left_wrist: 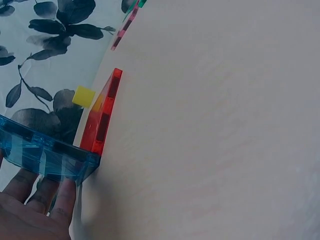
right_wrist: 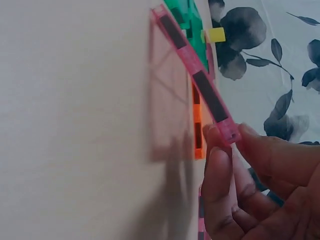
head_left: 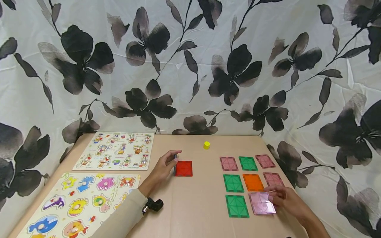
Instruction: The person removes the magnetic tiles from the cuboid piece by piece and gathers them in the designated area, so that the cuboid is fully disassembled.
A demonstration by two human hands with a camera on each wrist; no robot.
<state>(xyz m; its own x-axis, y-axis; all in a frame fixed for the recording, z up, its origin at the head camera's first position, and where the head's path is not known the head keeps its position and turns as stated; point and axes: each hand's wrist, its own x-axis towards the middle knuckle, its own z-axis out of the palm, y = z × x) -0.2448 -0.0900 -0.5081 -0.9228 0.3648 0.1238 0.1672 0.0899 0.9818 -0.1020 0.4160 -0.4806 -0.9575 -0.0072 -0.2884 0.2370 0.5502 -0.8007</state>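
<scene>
My left hand (head_left: 160, 169) holds a translucent blue magnetic tile (left_wrist: 42, 155), its fingertips against the outer face. In the left wrist view that tile stands on edge, meeting one end of the red magnetic tile (head_left: 184, 168), which lies flat on the table. At the right, my right hand (head_left: 284, 200) pinches a pink magnetic tile (head_left: 259, 202) between thumb and fingers by one edge. The right wrist view shows this pink tile (right_wrist: 195, 75) tilted and lifted off the table, with a shadow beneath.
Beside the right hand lie green tiles (head_left: 233, 183), an orange tile (head_left: 253, 182) and several pink tiles (head_left: 265, 161) in rows. A small yellow cylinder (head_left: 206, 145) stands at the back. Two picture boards (head_left: 116, 150) cover the left of the table (head_left: 202, 211).
</scene>
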